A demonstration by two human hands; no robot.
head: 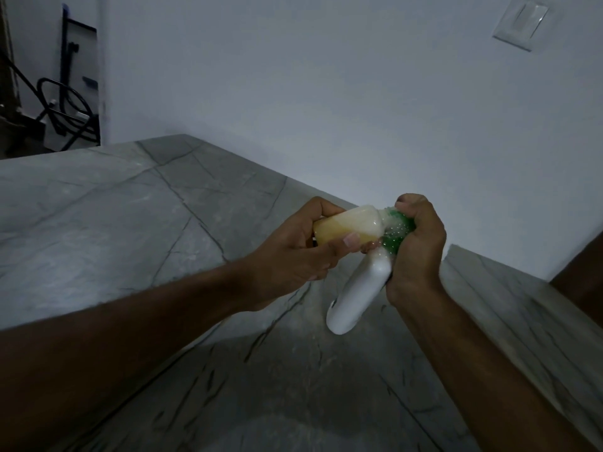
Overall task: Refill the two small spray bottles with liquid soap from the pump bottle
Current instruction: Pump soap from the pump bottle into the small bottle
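Spray bottle [339, 228] lies sideways in left hand [293, 252] grip, neck toward right hand [414, 243], which clutches green pump collar [396, 233] atop white pump bottle [359, 291] slanting down between both hands.

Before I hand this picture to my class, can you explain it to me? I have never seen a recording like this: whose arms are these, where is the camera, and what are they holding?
There is no machine here. A person wears a wide-angle camera on the head, so you look forward and down along their own bare arms.

The left hand grips a small translucent bottle, tipped on its side, with yellowish liquid inside. The right hand grips something green with a bumpy surface at that bottle's neck, together with a white bottle that hangs down from the hand. What the green piece is, I cannot tell.

Both are held above a grey veined stone counter. Behind it stands a white wall with a switch plate.
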